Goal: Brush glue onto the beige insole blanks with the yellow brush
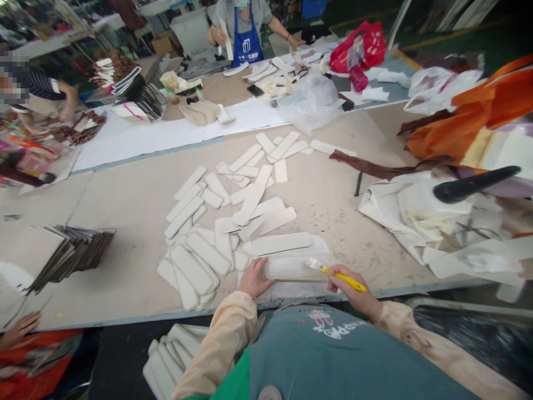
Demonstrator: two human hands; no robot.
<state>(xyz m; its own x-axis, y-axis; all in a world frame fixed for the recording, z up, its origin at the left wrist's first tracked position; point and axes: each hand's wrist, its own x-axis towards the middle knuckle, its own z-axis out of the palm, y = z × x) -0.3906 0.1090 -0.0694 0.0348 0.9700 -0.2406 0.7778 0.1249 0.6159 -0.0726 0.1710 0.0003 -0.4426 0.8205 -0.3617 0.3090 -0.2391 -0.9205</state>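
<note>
My right hand point(353, 289) is closed round the yellow handle of a paintbrush point(342, 276). White stuff coats its bristles, which touch or hover just above a long, pale rounded strip point(287, 268) at the table's front edge. At that strip's left end lies my left hand point(255, 278), thumb and fingers apart around the end, pressing on it. Directly behind is another off-white strip point(281, 243) on a white sheet. A loose heap of similar strips point(204, 250) spreads to the left and behind.
A stack of dark-edged boards point(70, 250) stands at left. On the right lie a black-handled tool point(474, 184), white wrapping point(395, 216) and orange cloth point(491, 116). A co-worker in a blue apron point(247, 39) stands across the table; another person's hand point(23, 328) shows at lower left.
</note>
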